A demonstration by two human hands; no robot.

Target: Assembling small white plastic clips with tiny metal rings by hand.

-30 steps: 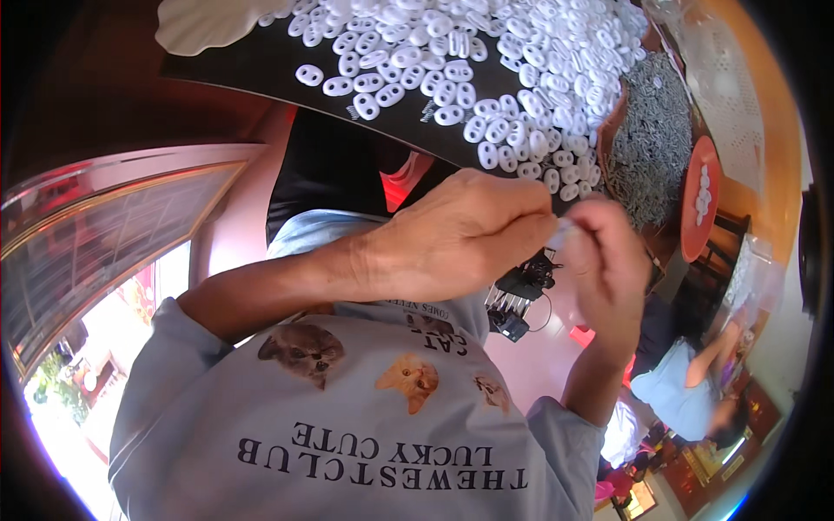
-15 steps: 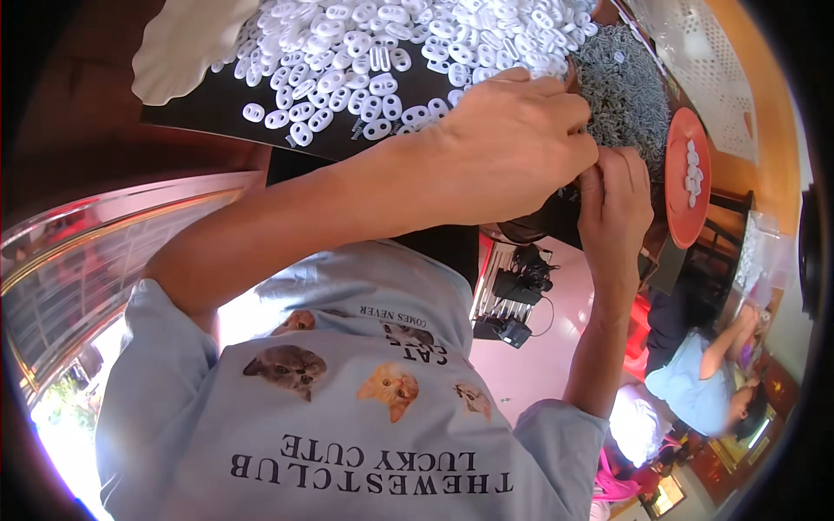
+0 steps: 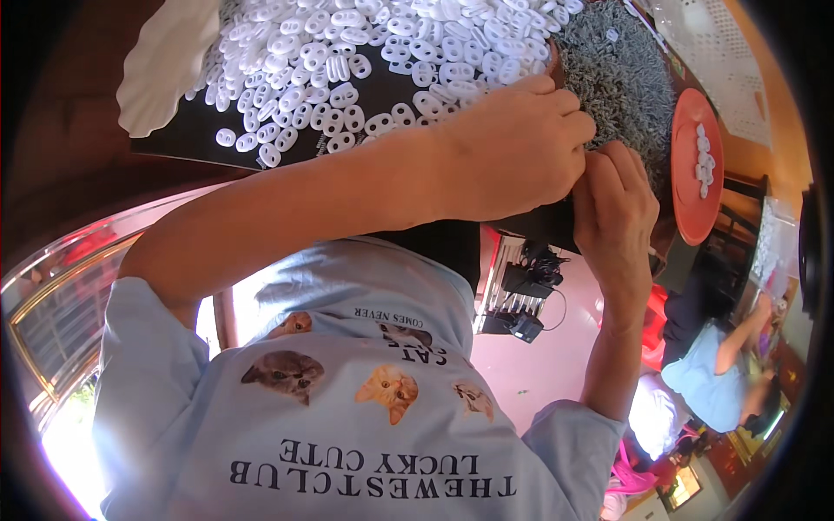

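Observation:
My left hand (image 3: 524, 149) is closed, knuckles up, at the table's near edge. My right hand (image 3: 615, 195) meets it there, its fingers bent into a pinch against the left fingertips. Whatever lies between the fingertips is hidden by the hands. Beyond my left forearm spreads a big heap of white oval plastic pieces with two holes each (image 3: 347, 52), which look like cord-lock parts. Just past both hands is a pile of small grey metal springs (image 3: 617, 78), with one white piece lying on top.
To the right of the springs stands an orange-red plate (image 3: 686, 195) with several white pieces on it. A pale scalloped tray (image 3: 165, 69) is at the far left. Black adapters with cables (image 3: 530, 278) sit below the table. Another person in blue (image 3: 708, 373) works at the right.
The view has shifted a little, moving the heap left in the picture. My hands stay pressed together, and the right fingers have curled in more.

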